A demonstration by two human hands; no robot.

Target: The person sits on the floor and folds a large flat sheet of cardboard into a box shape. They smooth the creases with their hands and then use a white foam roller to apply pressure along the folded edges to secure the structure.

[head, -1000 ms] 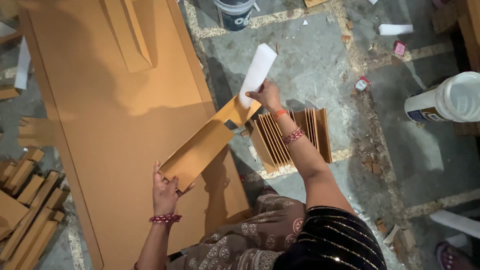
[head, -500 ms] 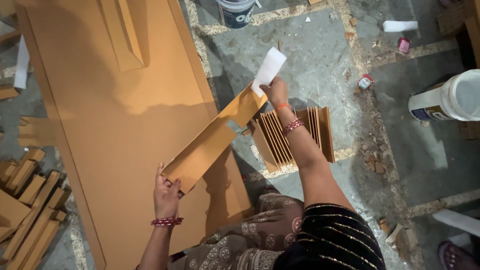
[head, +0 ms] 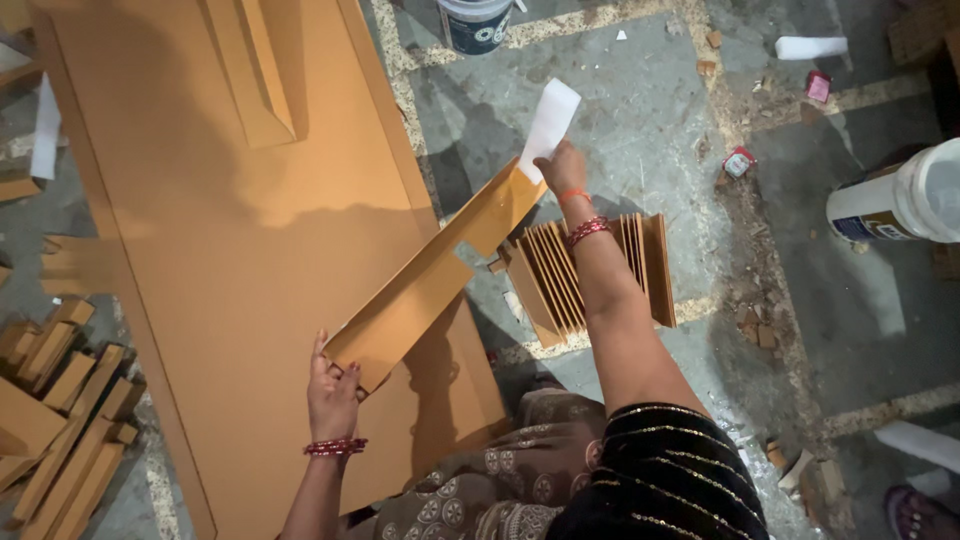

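A long folded strip of brown cardboard (head: pixel 420 290) slants from lower left to upper right above a large brown cardboard sheet (head: pixel 220 230) on the floor. My left hand (head: pixel 332 390) grips the strip's near end. At the far end my right hand (head: pixel 562 168) pinches a white strip of paper (head: pixel 550 115) that stands up off the cardboard. Red bangles circle both wrists.
A stack of folded cardboard pieces (head: pixel 590 270) stands on the concrete floor under my right forearm. More folded pieces (head: pixel 60 400) lie at the lower left. A dark bucket (head: pixel 475 22) sits at the top, a white tub (head: pixel 895 200) at the right, scraps and small red packets nearby.
My right hand moved up and away along the strip's far end, drawing the white paper further off the cardboard. My left hand stayed on the near end.
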